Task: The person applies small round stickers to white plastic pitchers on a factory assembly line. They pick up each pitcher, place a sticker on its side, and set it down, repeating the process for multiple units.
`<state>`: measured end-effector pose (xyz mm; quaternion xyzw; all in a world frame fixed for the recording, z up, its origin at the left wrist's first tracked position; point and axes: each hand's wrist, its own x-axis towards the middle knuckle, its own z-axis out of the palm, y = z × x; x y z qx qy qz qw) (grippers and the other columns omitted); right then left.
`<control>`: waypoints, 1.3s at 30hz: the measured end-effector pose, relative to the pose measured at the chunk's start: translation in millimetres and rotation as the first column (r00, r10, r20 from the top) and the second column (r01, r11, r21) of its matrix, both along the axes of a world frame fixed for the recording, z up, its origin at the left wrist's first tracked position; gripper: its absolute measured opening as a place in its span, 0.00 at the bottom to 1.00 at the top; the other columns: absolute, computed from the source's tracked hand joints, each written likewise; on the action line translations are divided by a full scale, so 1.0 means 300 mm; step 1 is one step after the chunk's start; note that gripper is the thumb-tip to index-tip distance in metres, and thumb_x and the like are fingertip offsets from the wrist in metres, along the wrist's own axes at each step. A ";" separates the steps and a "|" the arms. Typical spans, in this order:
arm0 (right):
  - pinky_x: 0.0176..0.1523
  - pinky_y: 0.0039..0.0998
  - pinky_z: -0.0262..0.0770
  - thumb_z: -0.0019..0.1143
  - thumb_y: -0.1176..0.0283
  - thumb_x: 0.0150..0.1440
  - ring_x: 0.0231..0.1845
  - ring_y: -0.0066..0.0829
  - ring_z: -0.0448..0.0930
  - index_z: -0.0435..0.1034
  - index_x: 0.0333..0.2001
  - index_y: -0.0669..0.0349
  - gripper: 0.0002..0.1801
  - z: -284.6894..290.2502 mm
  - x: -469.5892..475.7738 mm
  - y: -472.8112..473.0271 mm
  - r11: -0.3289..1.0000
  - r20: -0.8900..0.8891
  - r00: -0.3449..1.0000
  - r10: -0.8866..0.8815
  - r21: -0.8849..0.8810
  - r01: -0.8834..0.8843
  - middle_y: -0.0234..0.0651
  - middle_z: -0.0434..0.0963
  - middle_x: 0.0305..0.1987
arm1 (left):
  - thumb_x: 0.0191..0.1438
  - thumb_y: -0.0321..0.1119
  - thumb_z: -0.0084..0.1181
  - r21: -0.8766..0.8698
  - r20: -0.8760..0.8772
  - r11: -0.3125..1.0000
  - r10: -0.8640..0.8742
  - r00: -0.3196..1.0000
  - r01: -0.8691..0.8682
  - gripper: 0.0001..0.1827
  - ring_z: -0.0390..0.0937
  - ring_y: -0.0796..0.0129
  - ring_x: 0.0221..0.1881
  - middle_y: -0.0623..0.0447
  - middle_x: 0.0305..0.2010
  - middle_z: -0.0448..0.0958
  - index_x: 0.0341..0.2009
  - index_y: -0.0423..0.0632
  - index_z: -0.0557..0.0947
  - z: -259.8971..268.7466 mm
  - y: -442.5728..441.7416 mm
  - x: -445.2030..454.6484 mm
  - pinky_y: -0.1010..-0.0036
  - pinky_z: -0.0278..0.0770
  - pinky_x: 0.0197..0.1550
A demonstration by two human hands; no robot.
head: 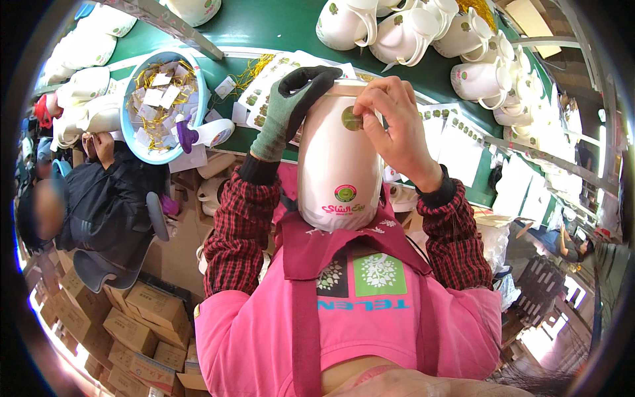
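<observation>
A white jug [340,159], likely a thermal carafe, lies tilted between my arms with its printed base end against my apron [307,253]. My left hand [302,101], in a green and black work glove, grips its far end at the left rim. At the jug's upper right side, my bare right hand [392,116] has thumb and fingertips on the edge of a round green sticker [351,118]. Part of that sticker is hidden behind the fingers. Lower on the jug is a printed round emblem [345,193] with lettering beneath it.
Sticker sheets [275,74] lie behind the jug on the green worktable [258,25], and more sheets [459,134] to the right. A blue basin [202,94] holds tags with gold cords. Several white jugs [481,79] stand at back right. A co-worker [109,198] sits left, near cardboard boxes [154,305].
</observation>
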<state>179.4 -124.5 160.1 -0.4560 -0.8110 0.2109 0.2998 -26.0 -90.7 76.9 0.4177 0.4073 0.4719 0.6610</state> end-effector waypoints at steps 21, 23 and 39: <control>0.46 0.38 0.77 0.68 0.70 0.50 0.45 0.41 0.78 0.70 0.39 0.59 0.15 0.079 0.011 -0.017 0.973 0.153 0.987 -0.048 -0.214 0.080 0.37 0.71 0.42 | 0.59 0.32 0.66 -0.008 -0.061 0.998 0.054 0.997 -0.054 0.14 0.80 0.75 0.43 0.52 0.44 0.85 0.47 0.39 0.86 -0.010 0.004 0.035 0.77 0.79 0.50; 0.44 0.38 0.77 0.68 0.70 0.50 0.42 0.41 0.78 0.70 0.37 0.59 0.14 0.073 0.012 -0.015 0.981 0.174 0.983 -0.052 -0.176 0.083 0.36 0.71 0.41 | 0.59 0.32 0.66 -0.006 -0.044 0.999 0.052 0.998 -0.052 0.14 0.80 0.75 0.43 0.52 0.43 0.85 0.47 0.39 0.86 -0.021 0.005 0.039 0.76 0.79 0.50; 0.42 0.31 0.79 0.60 0.76 0.57 0.44 0.36 0.80 0.74 0.46 0.62 0.12 0.035 0.010 -0.061 0.918 -0.156 0.965 -0.212 -0.370 0.142 0.38 0.75 0.46 | 0.60 0.32 0.65 0.087 -0.139 0.994 0.074 0.987 -0.062 0.15 0.81 0.73 0.45 0.51 0.46 0.85 0.50 0.39 0.85 -0.052 -0.005 -0.006 0.75 0.79 0.49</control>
